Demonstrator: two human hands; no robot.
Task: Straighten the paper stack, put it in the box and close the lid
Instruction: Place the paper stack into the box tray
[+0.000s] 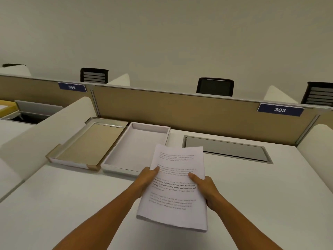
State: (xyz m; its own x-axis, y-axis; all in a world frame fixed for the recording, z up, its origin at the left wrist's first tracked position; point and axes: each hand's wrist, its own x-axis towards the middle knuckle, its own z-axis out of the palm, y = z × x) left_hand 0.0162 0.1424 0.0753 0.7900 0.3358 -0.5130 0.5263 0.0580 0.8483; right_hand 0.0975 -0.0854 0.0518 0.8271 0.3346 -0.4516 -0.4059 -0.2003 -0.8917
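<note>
Sheets could fan out or snag the box (115, 160) rim, I judge: my left hand (146, 179) and right hand (205, 188) pinch the paper stack (173, 193) at its sides, above the desk (270, 186), lid (84, 143) beside.

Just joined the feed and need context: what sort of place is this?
Likely a shared office or study room with numbered desk bays. A tan divider carries the labels 303 and 304, and black chairs stand behind it.
</note>
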